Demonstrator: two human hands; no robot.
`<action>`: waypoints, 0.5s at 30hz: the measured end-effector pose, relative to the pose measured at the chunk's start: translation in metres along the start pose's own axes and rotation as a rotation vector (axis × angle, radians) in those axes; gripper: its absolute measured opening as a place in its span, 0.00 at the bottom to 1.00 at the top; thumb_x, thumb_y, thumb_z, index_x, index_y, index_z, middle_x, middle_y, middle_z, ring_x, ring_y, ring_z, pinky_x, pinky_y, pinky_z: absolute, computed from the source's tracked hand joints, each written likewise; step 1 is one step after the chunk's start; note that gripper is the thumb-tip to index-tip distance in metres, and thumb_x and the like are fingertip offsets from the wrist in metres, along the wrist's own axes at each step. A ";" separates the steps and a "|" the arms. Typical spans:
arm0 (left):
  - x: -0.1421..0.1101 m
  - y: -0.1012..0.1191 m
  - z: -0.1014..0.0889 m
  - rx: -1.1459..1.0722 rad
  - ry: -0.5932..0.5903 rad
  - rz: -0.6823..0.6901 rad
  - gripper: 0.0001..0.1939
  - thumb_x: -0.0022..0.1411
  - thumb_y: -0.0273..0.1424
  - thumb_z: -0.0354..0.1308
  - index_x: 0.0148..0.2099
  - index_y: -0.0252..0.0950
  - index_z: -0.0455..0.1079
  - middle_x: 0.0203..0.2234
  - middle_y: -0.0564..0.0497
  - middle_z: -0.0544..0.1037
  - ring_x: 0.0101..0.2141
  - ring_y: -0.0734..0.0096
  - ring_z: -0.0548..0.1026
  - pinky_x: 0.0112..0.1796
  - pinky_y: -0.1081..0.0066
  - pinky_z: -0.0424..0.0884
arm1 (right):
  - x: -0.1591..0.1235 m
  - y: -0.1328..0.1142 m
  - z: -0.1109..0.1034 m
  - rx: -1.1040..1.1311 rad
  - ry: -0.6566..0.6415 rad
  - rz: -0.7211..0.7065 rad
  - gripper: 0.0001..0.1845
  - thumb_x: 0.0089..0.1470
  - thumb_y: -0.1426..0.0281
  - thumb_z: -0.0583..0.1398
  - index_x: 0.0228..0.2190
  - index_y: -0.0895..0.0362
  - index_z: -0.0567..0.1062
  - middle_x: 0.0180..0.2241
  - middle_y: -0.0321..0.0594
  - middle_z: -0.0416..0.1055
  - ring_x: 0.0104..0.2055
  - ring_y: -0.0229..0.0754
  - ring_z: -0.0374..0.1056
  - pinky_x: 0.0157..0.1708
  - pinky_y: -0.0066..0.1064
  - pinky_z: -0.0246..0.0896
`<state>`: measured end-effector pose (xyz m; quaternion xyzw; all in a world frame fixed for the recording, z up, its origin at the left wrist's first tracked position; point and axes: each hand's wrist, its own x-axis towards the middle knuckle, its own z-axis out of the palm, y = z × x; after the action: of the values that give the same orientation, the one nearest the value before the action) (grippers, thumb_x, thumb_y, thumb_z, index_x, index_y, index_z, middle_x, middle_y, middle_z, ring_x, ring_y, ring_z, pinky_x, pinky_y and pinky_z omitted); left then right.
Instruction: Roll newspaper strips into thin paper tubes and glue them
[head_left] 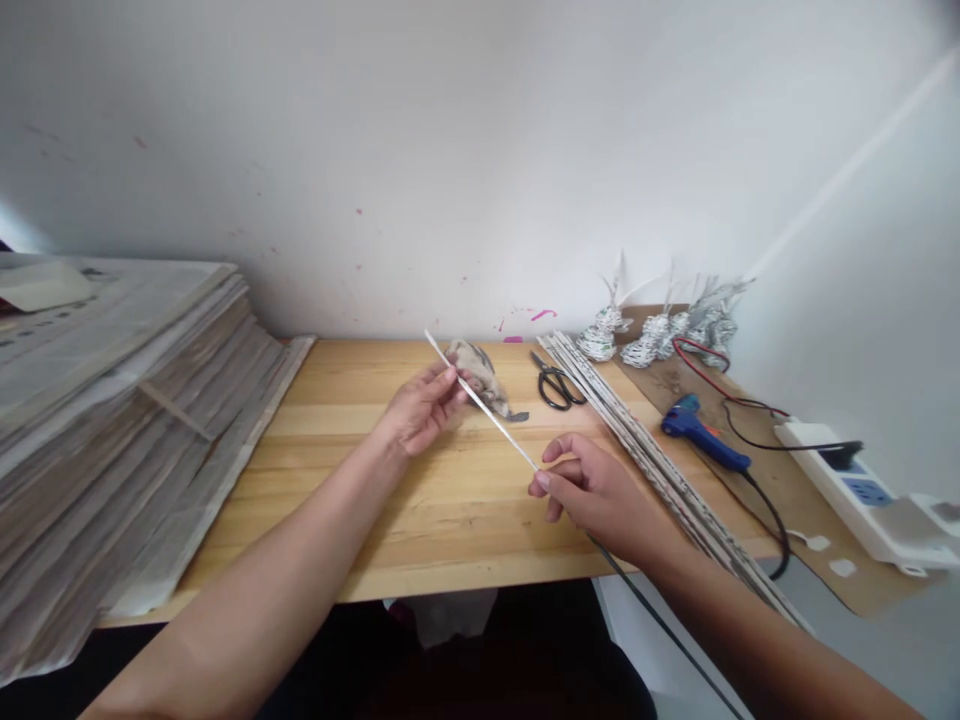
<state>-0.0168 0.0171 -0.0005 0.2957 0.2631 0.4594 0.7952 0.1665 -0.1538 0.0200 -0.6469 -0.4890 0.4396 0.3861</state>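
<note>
A thin white rolled paper stick (pixel 491 418) slants over the table between my two hands. My left hand (pixel 426 405) pinches it near its upper end between thumb and fingers, and the tip sticks out beyond. Lower down, my right hand (pixel 581 487) holds it between thumb and forefinger, the other fingers curled loosely. A dark thin strand (pixel 660 625) runs from under my right hand to the lower right; whether it joins the stick I cannot tell. Behind the stick lies a crumpled greyish cloth (pixel 480 372), with black-handled scissors (pixel 555 385) to its right.
A tall stack of newspapers (pixel 165 400) fills the left of the wooden table (pixel 360 530). On the right lie a bundle of rolled paper sticks (pixel 645 450), a blue glue gun (pixel 705 437) with its cord and a white power strip (pixel 862 490). Several woven paper figures (pixel 600 335) stand behind.
</note>
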 end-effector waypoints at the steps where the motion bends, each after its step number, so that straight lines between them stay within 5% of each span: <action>1: -0.002 -0.002 0.001 0.031 -0.024 -0.038 0.13 0.61 0.18 0.57 0.49 0.30 0.70 0.33 0.46 0.80 0.31 0.75 0.80 0.30 0.80 0.77 | 0.000 0.002 -0.001 -0.023 0.020 -0.010 0.10 0.54 0.68 0.60 0.36 0.54 0.62 0.29 0.35 0.77 0.25 0.38 0.72 0.29 0.31 0.63; 7: -0.006 -0.004 0.004 0.149 -0.025 -0.085 0.18 0.57 0.15 0.60 0.51 0.28 0.69 0.33 0.44 0.81 0.32 0.69 0.81 0.30 0.77 0.78 | 0.001 0.013 0.007 -0.268 0.124 -0.126 0.10 0.54 0.66 0.60 0.36 0.52 0.62 0.23 0.31 0.76 0.24 0.40 0.70 0.30 0.32 0.60; 15: -0.002 -0.006 -0.001 0.138 -0.012 -0.165 0.18 0.58 0.14 0.57 0.50 0.28 0.70 0.35 0.43 0.81 0.32 0.69 0.81 0.30 0.78 0.79 | -0.006 0.018 0.012 -0.420 0.096 -0.155 0.10 0.55 0.67 0.59 0.36 0.52 0.62 0.22 0.29 0.75 0.23 0.39 0.66 0.28 0.30 0.54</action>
<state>-0.0147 0.0131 -0.0047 0.3299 0.3130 0.3713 0.8095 0.1593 -0.1630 0.0004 -0.6938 -0.5992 0.2656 0.2984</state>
